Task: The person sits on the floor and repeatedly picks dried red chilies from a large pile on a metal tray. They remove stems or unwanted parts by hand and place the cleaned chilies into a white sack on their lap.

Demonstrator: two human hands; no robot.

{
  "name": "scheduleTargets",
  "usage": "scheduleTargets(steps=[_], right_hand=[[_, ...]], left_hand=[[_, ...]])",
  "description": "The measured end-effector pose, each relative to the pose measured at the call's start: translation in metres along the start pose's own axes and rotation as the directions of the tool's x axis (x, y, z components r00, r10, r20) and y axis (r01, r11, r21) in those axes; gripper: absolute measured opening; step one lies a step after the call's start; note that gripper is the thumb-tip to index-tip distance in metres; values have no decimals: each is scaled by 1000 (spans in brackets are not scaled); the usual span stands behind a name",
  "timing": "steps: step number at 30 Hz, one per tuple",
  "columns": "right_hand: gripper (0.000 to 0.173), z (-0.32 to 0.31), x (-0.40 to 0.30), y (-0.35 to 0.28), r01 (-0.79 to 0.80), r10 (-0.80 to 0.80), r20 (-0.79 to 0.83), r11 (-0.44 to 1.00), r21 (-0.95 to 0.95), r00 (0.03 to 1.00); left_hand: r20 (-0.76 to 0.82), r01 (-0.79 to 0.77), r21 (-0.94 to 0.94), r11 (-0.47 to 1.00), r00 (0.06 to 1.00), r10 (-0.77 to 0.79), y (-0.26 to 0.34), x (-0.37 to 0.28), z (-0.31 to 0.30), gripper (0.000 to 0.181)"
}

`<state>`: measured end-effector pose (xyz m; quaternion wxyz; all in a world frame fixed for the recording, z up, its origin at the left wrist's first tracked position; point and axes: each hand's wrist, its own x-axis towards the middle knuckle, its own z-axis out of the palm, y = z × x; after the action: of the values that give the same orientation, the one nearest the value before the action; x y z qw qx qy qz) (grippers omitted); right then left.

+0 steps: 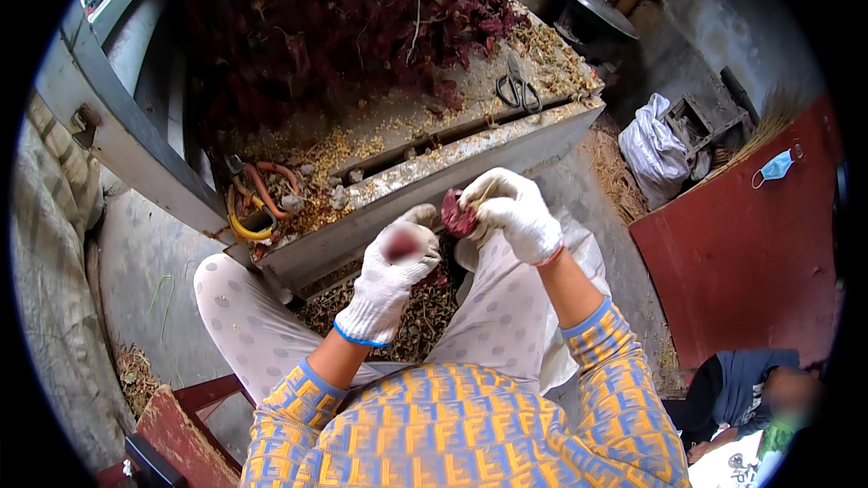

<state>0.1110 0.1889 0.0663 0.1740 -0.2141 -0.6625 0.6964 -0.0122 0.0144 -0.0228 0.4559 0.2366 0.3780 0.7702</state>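
My right hand (515,215), in a white knit glove, pinches a dried red chili pepper (458,214) above my lap. Close by on the left, my left hand (400,251) wears a similar glove with a blue cuff edge; its fingers are curled, and a blurred reddish patch covers its back. Whether it grips anything cannot be told. A large heap of dark red dried chilies (339,27) lies on the worktop beyond both hands. Black-handled scissors (519,89) rest near the worktop's front edge. Dried stems and scraps (407,329) lie between my legs.
Orange- and yellow-handled tools (261,200) lie at the worktop's left corner, beside a metal frame post (142,142). A white sack (652,151) and a red panel (746,237) with a blue mask (776,166) are at right. Another person (739,386) is at lower right.
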Motion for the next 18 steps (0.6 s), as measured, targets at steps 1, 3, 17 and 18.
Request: scheduleTargets(steps=[1,3,17,18], right_hand=[[22,6,-4,7,-18,18,18,1000,-15,1000],[22,17,-10,16,-33,33,48,999,5,998],[25,43,-23,28,233,-232,33,943,-238,972],[23,46,-24,16,270,-266,63,889,-369,962]], left_hand=[[-4,-57,152,987,998,59,8,-2,9,35],[209,-435,534,725,899,386,6,2,9,29],[-8,-17,214,977,1000,20,-5,-7,20,60],[13,-6,227,974,1000,3,-10,-6,16,61]])
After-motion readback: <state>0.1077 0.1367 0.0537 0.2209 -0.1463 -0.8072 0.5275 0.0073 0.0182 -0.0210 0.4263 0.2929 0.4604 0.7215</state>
